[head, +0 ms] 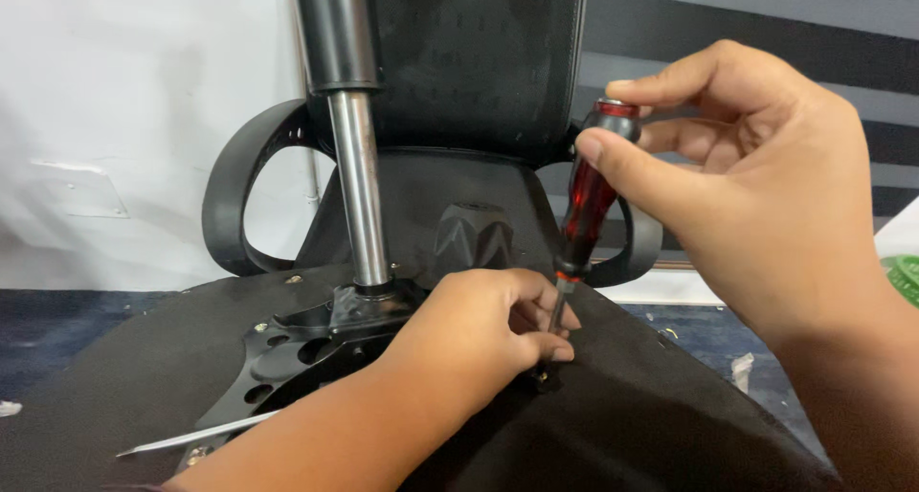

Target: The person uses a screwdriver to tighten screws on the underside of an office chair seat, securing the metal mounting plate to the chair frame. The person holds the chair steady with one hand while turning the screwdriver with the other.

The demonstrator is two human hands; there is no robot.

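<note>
Armrest (230, 190), black and curved, at left of frame beside a white wall (124, 100). Gas cylinder (356, 157), upright, rises from a black metal plate (306, 344) on the upturned chair seat (105, 387); a thin lever (196, 436) lies lower left. Left hand (474, 329), centre, fingers pinched narrow around the shaft near the tip. Screwdriver (586, 200), red and black handle, stands nearly upright, tip on the seat underside. Right hand (766, 195), upper right, fingertips closed on the handle's cap.

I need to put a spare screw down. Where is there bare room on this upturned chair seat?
Bare seat underside right of the left hand, below the right hand. Crowded around the metal plate, gas cylinder and screwdriver.
</note>
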